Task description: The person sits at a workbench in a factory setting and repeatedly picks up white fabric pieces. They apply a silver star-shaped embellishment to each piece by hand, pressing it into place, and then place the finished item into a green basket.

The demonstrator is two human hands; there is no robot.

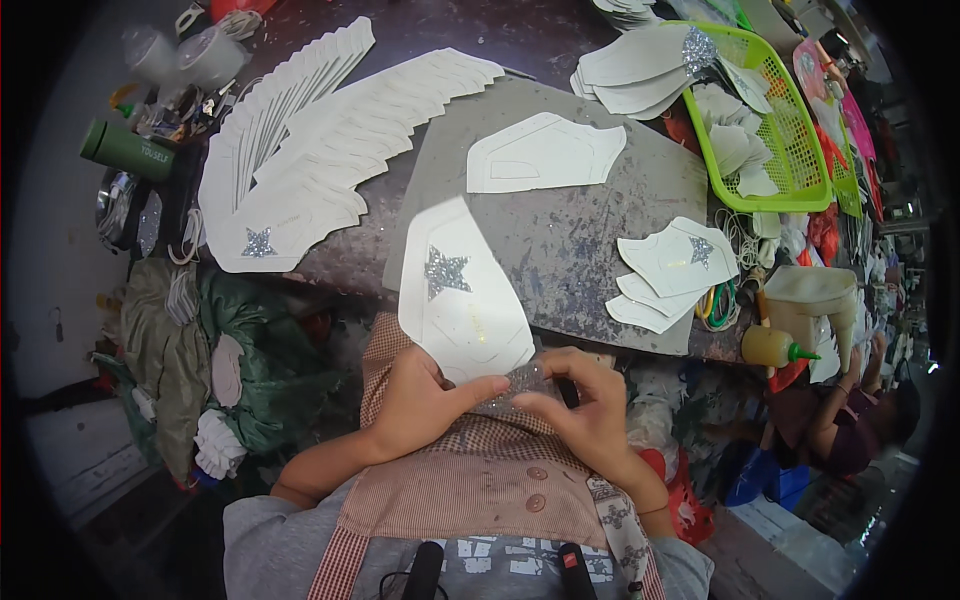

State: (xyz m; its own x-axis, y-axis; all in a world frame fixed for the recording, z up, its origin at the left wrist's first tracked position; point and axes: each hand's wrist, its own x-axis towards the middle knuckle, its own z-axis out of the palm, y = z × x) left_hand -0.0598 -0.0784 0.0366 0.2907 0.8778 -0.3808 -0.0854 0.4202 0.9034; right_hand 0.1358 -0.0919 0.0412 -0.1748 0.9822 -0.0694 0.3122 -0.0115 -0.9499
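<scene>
Close to my apron I hold a white cut panel with a silver glitter star on it, tilted up over the table's near edge. My left hand grips its lower left edge, thumb stretched toward the middle. A small silver glitter piece lies against the panel's lower edge, pinched by the thumb and fingers of my right hand. Whether the two pieces are joined is hidden by my fingers. Beyond, a plain white panel lies flat on the grey board.
White panels with stars lie at the board's right. Fanned rows of panels cover the left. A green basket, a yellowish glue bottle and a beige container stand right; a green cup far left. Another person sits right.
</scene>
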